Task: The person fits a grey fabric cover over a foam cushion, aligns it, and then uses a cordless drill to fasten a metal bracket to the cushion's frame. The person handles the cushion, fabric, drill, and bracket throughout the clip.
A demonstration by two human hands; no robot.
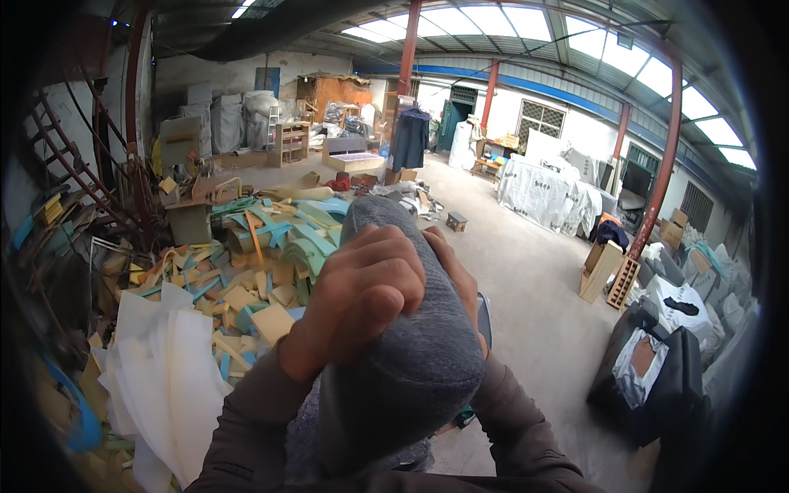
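Note:
A long grey padded cushion [419,349] with heathered fabric and a seam round its near end stands lengthwise in front of my body. My left hand [366,287] lies on its top left side, fingers curled into the fabric and the thumb side toward me. Along the far right side, my right hand [456,275] grips the cushion; its fingertips are partly hidden behind it. What supports the cushion from below is mostly covered by it.
Foam offcuts [246,304] in yellow, blue and green pile up at left, with white foam sheets [168,378] nearer me. A black armchair [657,378] stands at right beside a red post [662,156]. Wrapped furniture [546,189] and a small stool [457,221] are farther off.

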